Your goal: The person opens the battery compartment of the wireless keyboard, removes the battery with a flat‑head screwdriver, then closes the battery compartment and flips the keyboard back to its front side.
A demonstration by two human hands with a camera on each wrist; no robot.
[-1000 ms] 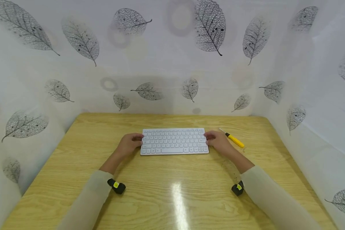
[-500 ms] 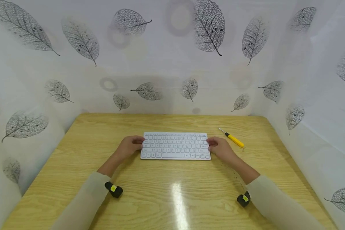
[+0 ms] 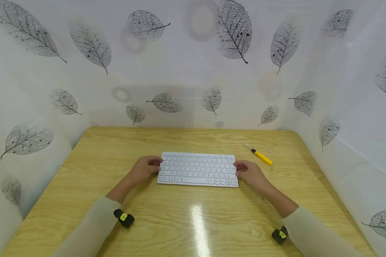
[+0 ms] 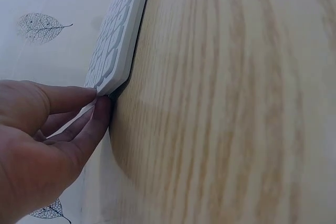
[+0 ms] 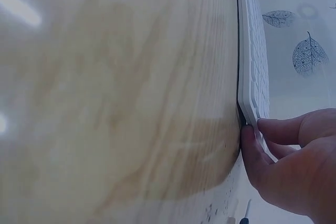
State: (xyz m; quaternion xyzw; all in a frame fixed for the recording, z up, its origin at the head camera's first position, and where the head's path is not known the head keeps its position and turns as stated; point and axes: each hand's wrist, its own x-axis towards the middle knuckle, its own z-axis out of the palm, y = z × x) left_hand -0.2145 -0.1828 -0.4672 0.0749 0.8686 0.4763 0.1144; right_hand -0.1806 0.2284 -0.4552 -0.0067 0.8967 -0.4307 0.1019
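Observation:
A slim white keyboard (image 3: 197, 169) lies level in the middle of the table, its space bar side towards me. My left hand (image 3: 144, 168) pinches its left end between thumb and fingers. At the other end, my right hand (image 3: 251, 175) grips the right edge in the same way. The left wrist view has the left thumb (image 4: 102, 111) at the keyboard's underside corner, with a thin dark gap under the edge. A similar dark gap shows below the keyboard (image 5: 252, 56) in the right wrist view, where the right hand (image 5: 299, 156) pinches the corner.
A screwdriver (image 3: 262, 157) with a yellow and black handle lies behind the right hand. Small dark specks (image 3: 267, 203) mark the wooden table (image 3: 167, 221) near the right forearm. White leaf-printed cloth (image 3: 183, 71) stands around the back and sides.
Both hands have brought the keyboard towards me and slightly to the right, with a small tilt of its line. The screwdriver has stayed where it was.

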